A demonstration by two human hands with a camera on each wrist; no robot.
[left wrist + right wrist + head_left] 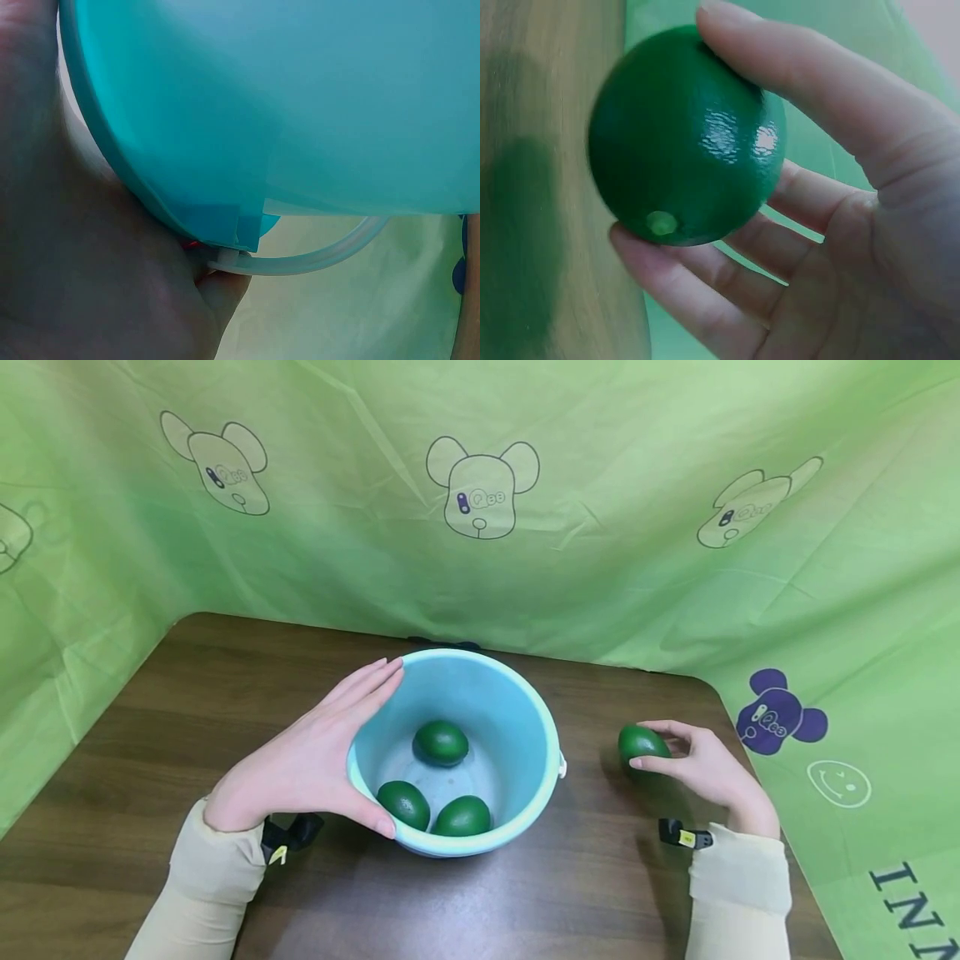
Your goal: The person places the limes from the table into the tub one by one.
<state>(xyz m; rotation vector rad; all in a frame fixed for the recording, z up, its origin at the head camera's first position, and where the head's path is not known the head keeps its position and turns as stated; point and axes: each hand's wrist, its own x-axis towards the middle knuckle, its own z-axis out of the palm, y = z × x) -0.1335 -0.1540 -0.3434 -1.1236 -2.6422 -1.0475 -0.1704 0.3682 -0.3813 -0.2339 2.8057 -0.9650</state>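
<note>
A light-blue bucket (534, 814) stands on the table, with three glossy green limes (441, 743) at its bottom. My left hand (318, 756) holds the bucket's left side, the thumb at the near rim and the fingers reaching along the far-left rim. In the left wrist view, that palm lies close against the outer wall, by the end of a pale handle (315, 259). To the right of the bucket, my right hand (708, 764) holds another lime (682, 142) between thumb and fingers. Its pale stem spot shows in the right wrist view.
The brown wooden table (480, 910) ends at a green curtain (600, 585) printed with bear heads, at the back and both sides. The bucket's white handle joint (562, 766) faces right. Dark straps with small devices (684, 835) sit at both wrists.
</note>
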